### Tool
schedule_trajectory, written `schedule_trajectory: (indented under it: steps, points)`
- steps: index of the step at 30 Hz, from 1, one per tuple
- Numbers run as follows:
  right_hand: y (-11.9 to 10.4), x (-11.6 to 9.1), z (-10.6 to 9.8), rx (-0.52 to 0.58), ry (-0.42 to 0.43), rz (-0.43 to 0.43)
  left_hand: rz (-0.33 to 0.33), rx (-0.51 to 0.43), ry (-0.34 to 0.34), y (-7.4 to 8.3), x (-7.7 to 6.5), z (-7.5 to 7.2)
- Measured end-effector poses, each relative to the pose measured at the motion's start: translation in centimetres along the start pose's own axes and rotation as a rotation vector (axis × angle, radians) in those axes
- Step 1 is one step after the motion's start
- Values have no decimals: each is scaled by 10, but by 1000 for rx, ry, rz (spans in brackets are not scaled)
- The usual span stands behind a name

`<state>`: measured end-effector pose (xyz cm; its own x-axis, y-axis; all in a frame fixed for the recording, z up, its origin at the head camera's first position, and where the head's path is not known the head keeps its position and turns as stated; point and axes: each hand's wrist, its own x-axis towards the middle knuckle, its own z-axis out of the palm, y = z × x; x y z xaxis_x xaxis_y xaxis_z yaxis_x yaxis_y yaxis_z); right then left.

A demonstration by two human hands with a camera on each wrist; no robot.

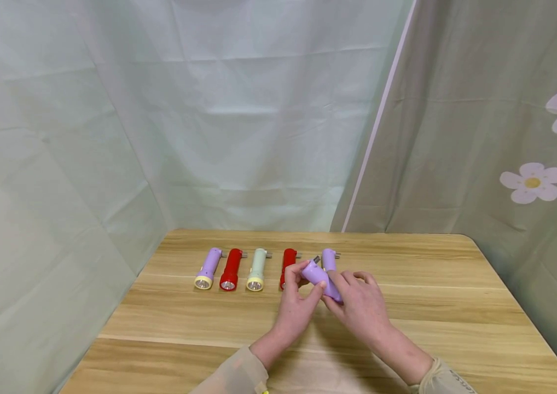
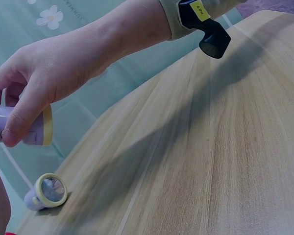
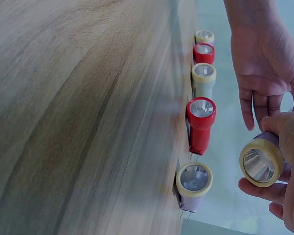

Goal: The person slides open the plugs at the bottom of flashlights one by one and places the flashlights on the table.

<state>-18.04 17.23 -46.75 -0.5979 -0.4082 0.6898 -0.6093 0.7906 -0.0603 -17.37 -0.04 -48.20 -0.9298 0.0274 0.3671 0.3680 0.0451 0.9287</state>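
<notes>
Both hands hold one purple flashlight (image 1: 315, 275) above the table, tilted, with its metal plug prongs pointing up and away. My left hand (image 1: 294, 312) pinches it toward the prong end, and in the left wrist view its thumb presses along the purple body (image 2: 33, 134). The right hand (image 1: 361, 306) grips the lamp end; its fingers curl round the pale yellow rim (image 3: 243, 164) in the right wrist view. Right behind the hands lies another purple flashlight (image 1: 329, 257), partly hidden. Left of it is a red flashlight (image 1: 289, 260), partly covered by the left hand.
Farther left in the same row lie a pale green flashlight (image 1: 257, 264), a second red one (image 1: 231, 266) and a purple one (image 1: 210, 262), lamps toward me. Wooden tabletop (image 1: 436, 295) spreads around them. Fabric curtains (image 1: 259, 137) hang behind and at the sides.
</notes>
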Motion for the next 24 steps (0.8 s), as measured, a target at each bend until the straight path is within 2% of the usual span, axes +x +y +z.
schedule_trajectory:
  steps: [10, 24]
  points:
    - [0, -1, 0, -1, 2, -6, 0, 14, -5, 1, -1, 0]
    - [-3, -1, 0, 2, -47, 41, -48, 48, -42, 3, 0, 0]
